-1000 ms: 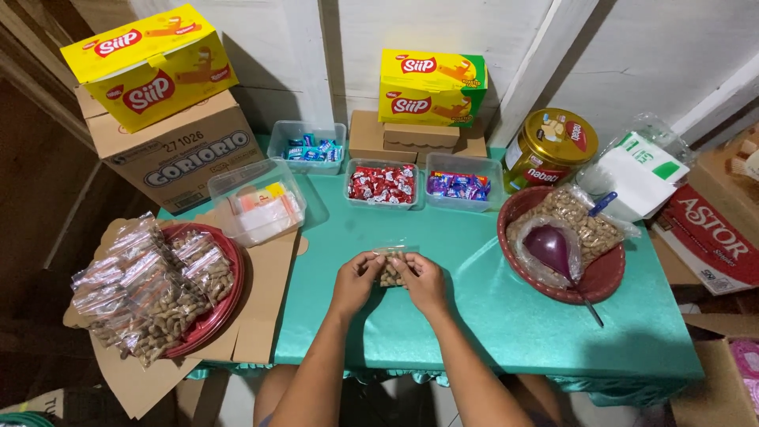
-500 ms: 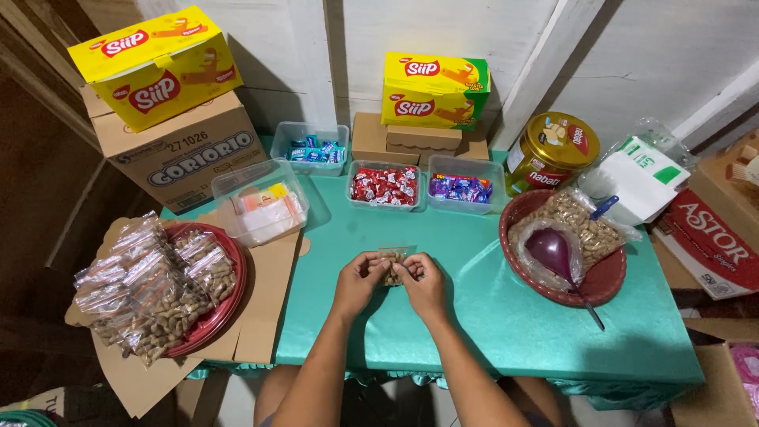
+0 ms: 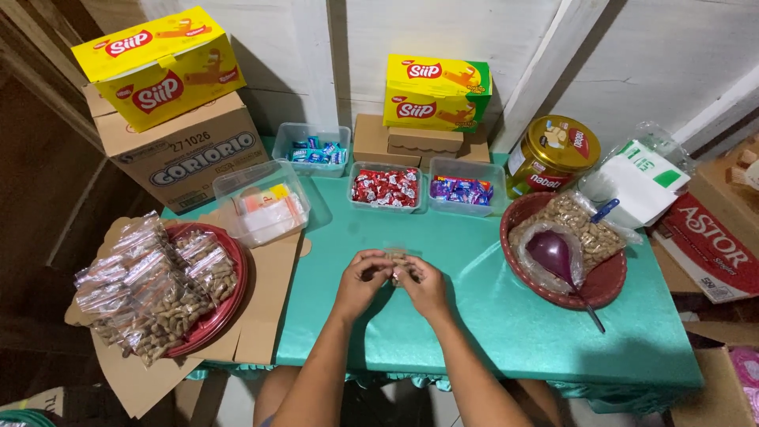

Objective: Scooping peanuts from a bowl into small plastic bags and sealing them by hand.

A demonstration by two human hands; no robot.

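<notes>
While both hands pinch a small clear packet (image 3: 398,265), yellow boxes (image 3: 436,92) stand behind.

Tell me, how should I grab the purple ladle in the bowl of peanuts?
Probably by the thin handle of the purple ladle, coming from the near right side. The handle sticks out over the red bowl's rim onto the table, while its cup sits in plastic among the peanuts.

Your table, under a teal cloth (image 3: 474,332), carries a red bowl of loose peanuts (image 3: 605,281) at three o'clock, three clear candy tubs (image 3: 386,188) and a gold tin (image 3: 552,154) at twelve, a lidded clear box (image 3: 261,204) at ten, and flattened cardboard (image 3: 265,300) at nine.
</notes>
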